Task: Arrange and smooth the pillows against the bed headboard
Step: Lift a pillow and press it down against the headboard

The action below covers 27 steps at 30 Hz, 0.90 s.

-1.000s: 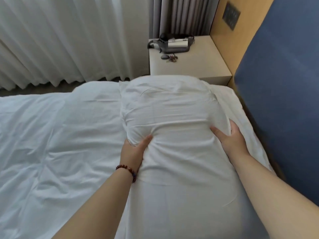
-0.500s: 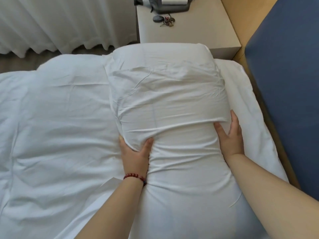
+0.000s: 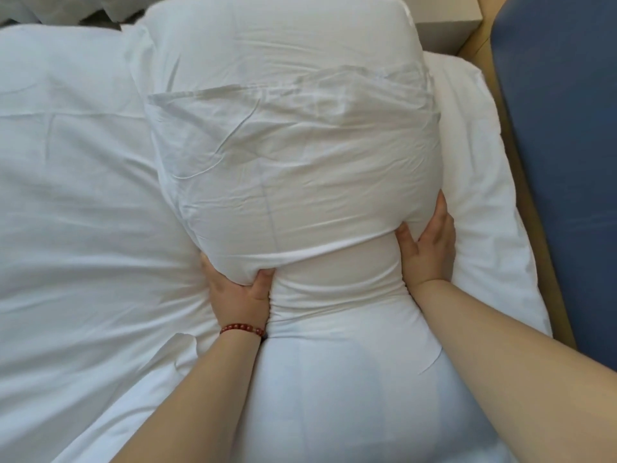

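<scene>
A plump white pillow in a creased cotton case (image 3: 293, 182) lies lengthwise on the white rumpled duvet (image 3: 73, 202) of the bed, close beside the blue padded headboard (image 3: 564, 162) that runs down the right edge of view. The person's left hand (image 3: 238, 292), with a red beaded bracelet (image 3: 242, 328) on the wrist, curls around a bulge of the pillow's near-left side, thumb on top and fingers tucked beneath it. The right hand (image 3: 429, 242) is spread nearly flat with fingers slightly bent, pressing the pillow's right flank and gathering the case fabric, while a pale bedside cabinet (image 3: 447, 31) shows just beyond the pillow's far corner.
</scene>
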Motion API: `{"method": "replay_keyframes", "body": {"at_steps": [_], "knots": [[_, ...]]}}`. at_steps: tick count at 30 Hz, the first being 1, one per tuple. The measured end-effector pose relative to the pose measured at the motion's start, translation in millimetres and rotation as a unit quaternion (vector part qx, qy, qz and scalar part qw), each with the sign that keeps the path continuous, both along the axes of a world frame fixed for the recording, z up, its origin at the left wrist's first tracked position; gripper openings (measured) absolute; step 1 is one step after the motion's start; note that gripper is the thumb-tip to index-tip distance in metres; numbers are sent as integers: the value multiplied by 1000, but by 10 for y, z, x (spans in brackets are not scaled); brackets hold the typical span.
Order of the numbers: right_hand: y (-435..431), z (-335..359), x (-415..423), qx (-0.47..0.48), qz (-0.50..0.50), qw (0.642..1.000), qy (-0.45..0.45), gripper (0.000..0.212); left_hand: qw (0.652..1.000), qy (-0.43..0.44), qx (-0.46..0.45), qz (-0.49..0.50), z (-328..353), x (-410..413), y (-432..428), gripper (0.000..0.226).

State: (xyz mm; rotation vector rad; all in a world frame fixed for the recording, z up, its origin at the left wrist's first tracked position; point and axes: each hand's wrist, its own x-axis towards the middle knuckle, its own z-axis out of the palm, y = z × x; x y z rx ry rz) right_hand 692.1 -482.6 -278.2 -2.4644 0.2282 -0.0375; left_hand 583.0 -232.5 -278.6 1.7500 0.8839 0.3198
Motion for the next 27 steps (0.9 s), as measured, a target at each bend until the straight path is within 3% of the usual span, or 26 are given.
{"method": "replay_keyframes", "body": {"at_steps": [16,27], "knots": [[63,-110,2,-77,-6,997,-29,96,999,-9,35,0,-292,-30,10,127],[-74,-130,-59,82,0,995,-64,79,999,-34,31,26,-91,-54,-89,127]]}}
